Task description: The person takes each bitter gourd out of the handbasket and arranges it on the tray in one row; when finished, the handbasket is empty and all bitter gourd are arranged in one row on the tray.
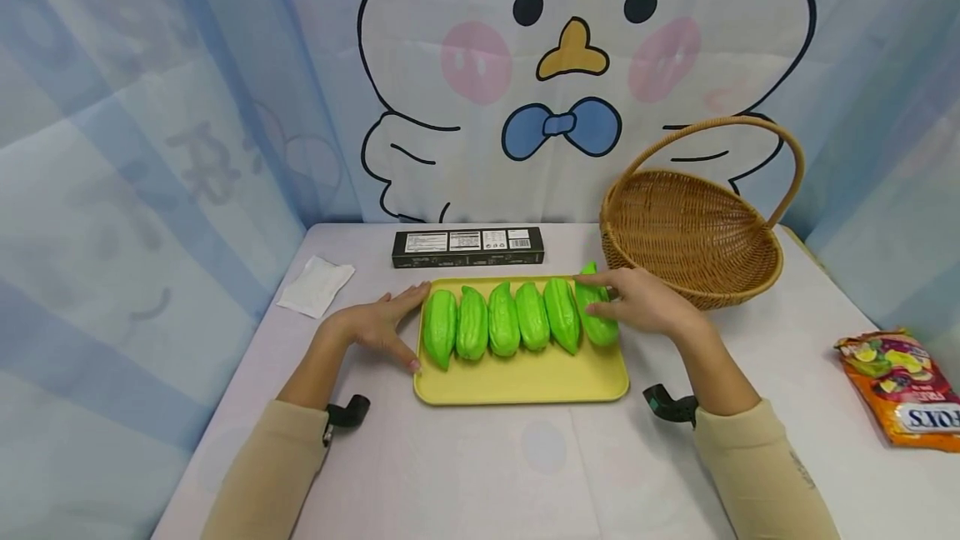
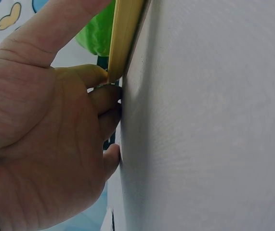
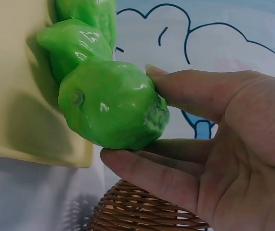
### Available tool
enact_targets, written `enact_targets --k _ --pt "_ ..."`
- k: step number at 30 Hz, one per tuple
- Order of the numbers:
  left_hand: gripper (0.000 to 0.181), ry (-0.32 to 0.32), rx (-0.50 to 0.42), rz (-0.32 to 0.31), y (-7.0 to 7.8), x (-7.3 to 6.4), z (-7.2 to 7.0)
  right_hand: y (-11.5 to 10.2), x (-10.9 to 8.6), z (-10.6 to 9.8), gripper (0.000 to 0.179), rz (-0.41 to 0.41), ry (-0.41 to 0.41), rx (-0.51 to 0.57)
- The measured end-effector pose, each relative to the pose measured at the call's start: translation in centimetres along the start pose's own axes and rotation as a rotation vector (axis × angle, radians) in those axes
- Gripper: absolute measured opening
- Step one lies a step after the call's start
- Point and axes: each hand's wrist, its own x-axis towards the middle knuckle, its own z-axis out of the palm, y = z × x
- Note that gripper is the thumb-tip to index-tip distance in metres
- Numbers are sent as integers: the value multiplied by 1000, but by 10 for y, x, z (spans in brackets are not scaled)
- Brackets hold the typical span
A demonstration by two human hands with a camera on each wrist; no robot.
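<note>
Several bright green, ridged toy bitter melons (image 1: 533, 317) lie in a row on a yellow rectangular tray (image 1: 517, 383). At the right end, my right hand (image 1: 647, 300) pinches the last bitter melon (image 3: 111, 108), thumb on one side and fingers on the other, as the right wrist view shows. This one leans against its neighbour at the tray's right side. My left hand (image 1: 375, 328) touches the tray's left edge with thumb and forefinger spread along it. In the left wrist view its other fingers (image 2: 109, 122) rest by the table beside the tray rim (image 2: 124, 36).
A wicker basket (image 1: 686, 227) with a tall handle stands behind my right hand. Beyond the tray lies a long black box (image 1: 468, 247), with a white packet (image 1: 315, 286) at the left. An orange snack bag (image 1: 903, 390) lies near the table's right edge. Curtains surround the table.
</note>
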Motion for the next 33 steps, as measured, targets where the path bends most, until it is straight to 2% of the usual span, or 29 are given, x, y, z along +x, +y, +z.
enact_targets --k 9,33 --pt "144 -6 2 -7 3 -2 0 3 3 7 57 16 -12 -57" --pt "146 -7 -3 -26 2 0 -1 9 9 14 54 36 -49 -110"
